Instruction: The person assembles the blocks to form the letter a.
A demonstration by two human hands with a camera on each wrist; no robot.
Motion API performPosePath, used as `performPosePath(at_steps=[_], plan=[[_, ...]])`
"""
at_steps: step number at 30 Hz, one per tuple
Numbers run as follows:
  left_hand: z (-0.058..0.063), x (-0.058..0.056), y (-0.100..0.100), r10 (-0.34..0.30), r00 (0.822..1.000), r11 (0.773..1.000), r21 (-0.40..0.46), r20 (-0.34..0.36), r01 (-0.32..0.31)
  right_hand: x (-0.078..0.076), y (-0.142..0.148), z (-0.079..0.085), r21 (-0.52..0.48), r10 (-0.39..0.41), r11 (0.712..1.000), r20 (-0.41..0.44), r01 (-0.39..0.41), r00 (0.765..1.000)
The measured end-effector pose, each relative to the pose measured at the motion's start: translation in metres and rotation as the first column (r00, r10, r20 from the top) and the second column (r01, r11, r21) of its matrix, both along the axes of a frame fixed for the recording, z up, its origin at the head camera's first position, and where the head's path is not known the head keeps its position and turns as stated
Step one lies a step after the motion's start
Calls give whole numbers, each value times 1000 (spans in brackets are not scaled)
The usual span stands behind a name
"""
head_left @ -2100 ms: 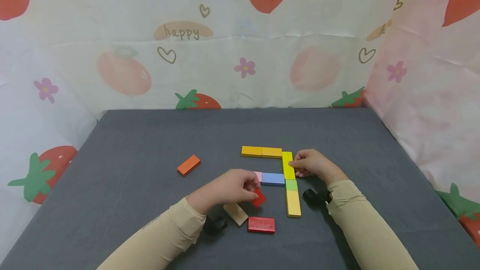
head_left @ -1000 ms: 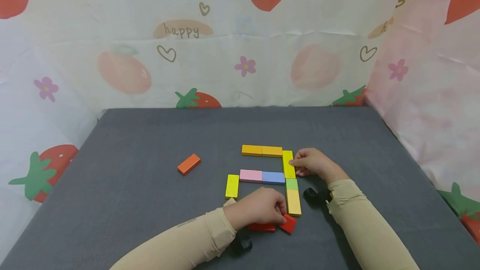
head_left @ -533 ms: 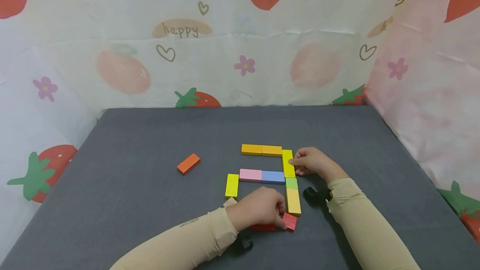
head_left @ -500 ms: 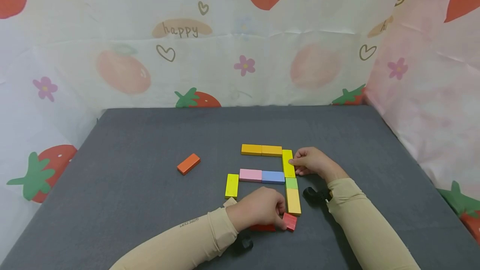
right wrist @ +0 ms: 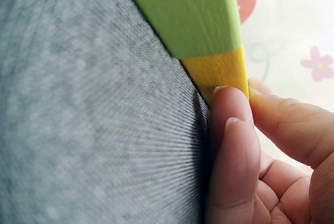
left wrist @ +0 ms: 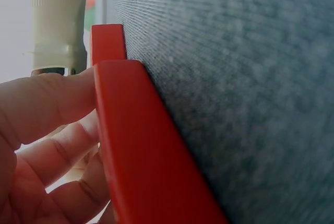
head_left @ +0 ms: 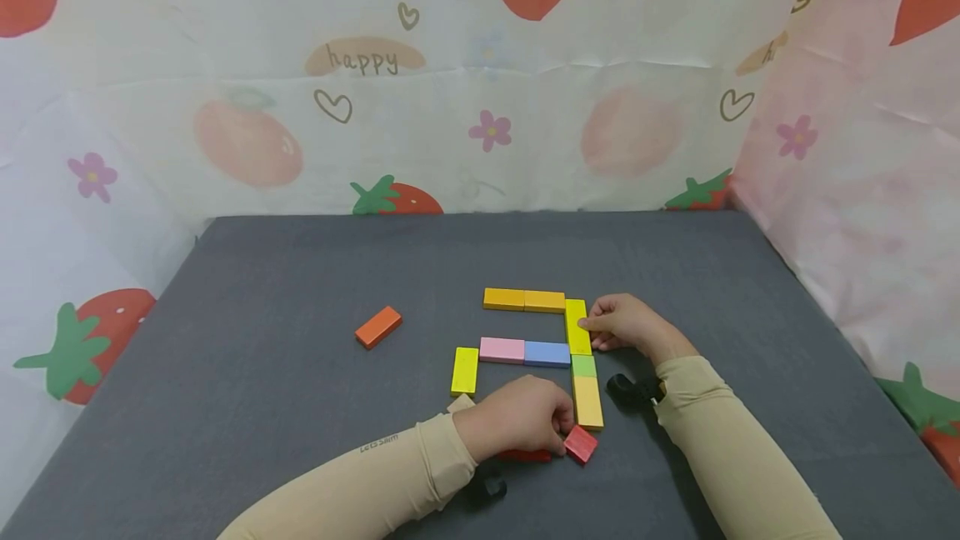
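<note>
My right hand [head_left: 630,327] pinches the upright yellow domino block [head_left: 577,332]; in the right wrist view its thumb is on top and its fingers are against the side. Below that block, a green block [head_left: 583,366] and a pale orange block [head_left: 588,403] continue the column. My left hand [head_left: 521,411] rests low with loosely bent fingers, its thumb tip just beside a red block [head_left: 581,445] that lies askew under the column. Another red block [head_left: 525,456] is partly hidden by this hand and looms large in the left wrist view. Pink [head_left: 502,349] and blue blocks [head_left: 547,354] adjoin the column.
Two amber blocks [head_left: 523,300] form the top row. At left lie a yellow block [head_left: 464,371], a beige block [head_left: 461,404] mostly behind the left forearm, and an orange block [head_left: 378,327]. The grey tabletop [head_left: 300,273] ends at a printed cloth backdrop.
My left hand has carried the red block rightward and nearer to the column's lower end. There it has tilted, and the thumb now appears slightly apart from it. The right hand has stayed put.
</note>
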State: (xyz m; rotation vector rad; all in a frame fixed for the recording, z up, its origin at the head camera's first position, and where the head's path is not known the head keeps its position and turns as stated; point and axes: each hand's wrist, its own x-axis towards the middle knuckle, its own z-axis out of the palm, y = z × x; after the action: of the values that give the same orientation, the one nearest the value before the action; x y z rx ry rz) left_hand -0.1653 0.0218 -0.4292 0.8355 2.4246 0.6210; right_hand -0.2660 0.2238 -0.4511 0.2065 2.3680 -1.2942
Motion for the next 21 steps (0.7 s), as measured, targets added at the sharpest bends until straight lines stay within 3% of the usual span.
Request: performPosePath(at_steps=[5,10,15,21], plan=[[2,-4,-6,-41,999,999,-5,20,41,0,0,0,1,-1,1000,-5,1,1000],[8,-5,-16,-63,998,994,-93,17,64,0,0,0,-4,-2,1000,0,2,1000],[14,-1,-21,-63,998,984,-170,-18,59,0,0,1,-1,-1,1000,4,1,1000],[14,3,-21,-53,998,983,-180,-34,46,-2,0,-1,-3,1,1000,4,-1,1000]])
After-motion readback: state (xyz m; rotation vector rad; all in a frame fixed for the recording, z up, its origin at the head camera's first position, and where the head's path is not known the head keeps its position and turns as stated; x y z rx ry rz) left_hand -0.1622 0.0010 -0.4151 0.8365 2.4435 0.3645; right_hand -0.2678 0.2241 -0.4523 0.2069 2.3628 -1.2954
